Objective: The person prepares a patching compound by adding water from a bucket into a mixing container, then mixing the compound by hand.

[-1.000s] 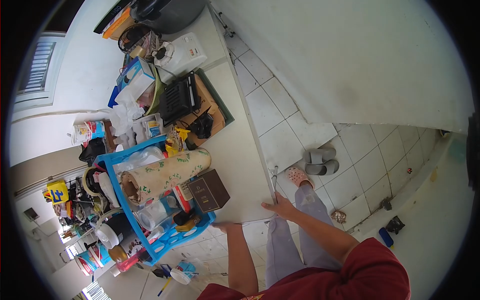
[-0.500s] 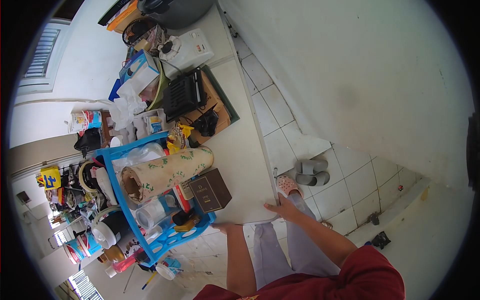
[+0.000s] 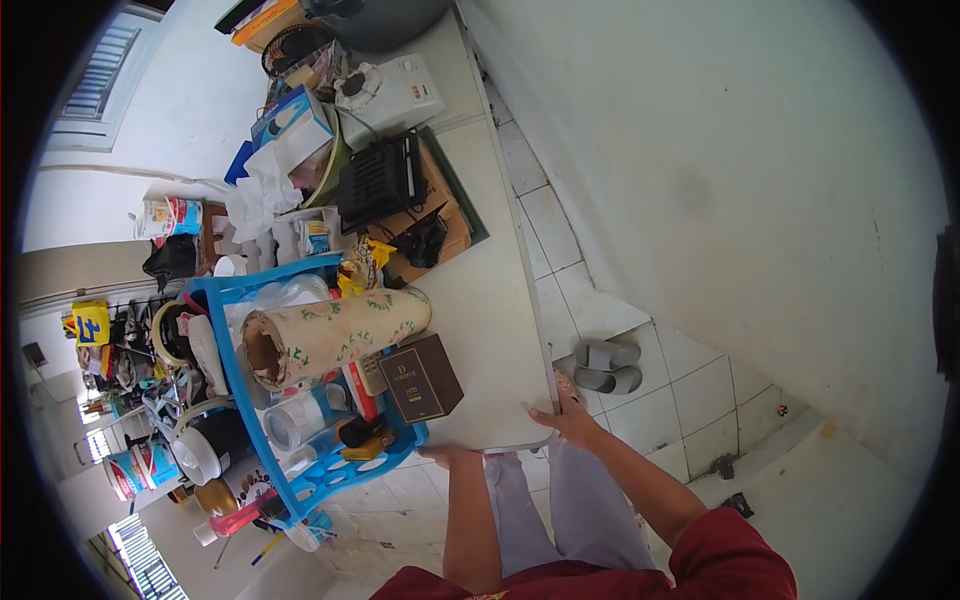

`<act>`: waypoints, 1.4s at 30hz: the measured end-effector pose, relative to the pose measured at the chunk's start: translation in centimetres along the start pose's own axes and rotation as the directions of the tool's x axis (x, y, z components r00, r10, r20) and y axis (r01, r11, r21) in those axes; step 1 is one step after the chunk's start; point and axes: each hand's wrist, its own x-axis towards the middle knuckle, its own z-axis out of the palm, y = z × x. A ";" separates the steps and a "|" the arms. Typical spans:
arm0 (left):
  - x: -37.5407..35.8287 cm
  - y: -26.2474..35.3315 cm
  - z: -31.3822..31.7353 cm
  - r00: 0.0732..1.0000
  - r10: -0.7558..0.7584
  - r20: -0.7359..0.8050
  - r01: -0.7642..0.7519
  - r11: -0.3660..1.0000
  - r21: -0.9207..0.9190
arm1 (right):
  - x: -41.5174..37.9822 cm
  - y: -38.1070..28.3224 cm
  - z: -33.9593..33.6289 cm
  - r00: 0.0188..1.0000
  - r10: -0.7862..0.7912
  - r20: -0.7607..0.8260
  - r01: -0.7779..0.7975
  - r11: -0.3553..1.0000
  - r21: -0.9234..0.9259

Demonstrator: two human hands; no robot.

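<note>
Looks like the surface is being scooted nearer the slippers, gripped by the right hand, fingers curled, left hand too hidden to tell.

The left hand's fingers are mostly lost at the near edge of the table, so its hold cannot be told. The right hand grips the table near its right corner, thumb on top, the other fingers hidden below. Much of a pink shoe is out of sight behind that hand and the table. The patterned roll covers part of the blue basket's contents. Small print on the brown box is unreadable. The dark pot is cut off at the view's far edge, the red shirt at its near edge.
</note>
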 end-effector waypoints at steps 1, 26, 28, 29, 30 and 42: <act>-2.7 0.8 1.7 0.998 -0.024 -0.051 0.024 1.000 -0.005 | -0.1 -0.1 0.0 0.999 -0.030 -0.040 0.030 0.999 -0.013; 2.1 -0.7 -1.8 0.964 -0.133 -0.232 0.138 0.990 0.007 | 0.7 -0.4 -0.8 0.997 0.034 0.069 -0.039 0.997 0.069; 1.6 -0.6 -1.6 0.956 -0.138 -0.260 0.144 0.990 0.004 | 0.7 0.0 -0.6 0.997 0.030 0.068 -0.035 0.997 0.071; 1.2 -0.6 -1.2 0.941 -0.133 -0.311 0.148 0.989 0.025 | 0.9 -0.1 -0.7 0.997 0.026 0.070 -0.032 0.997 0.076; -0.2 0.0 -0.3 0.924 -0.128 -0.361 0.154 0.987 0.045 | 0.9 -0.6 -0.9 0.997 0.013 0.072 -0.018 0.998 0.066; 8.6 -4.4 -5.6 0.999 0.038 -0.001 -0.038 0.990 -0.135 | -0.7 -2.5 0.1 0.997 0.043 0.058 -0.050 0.992 0.116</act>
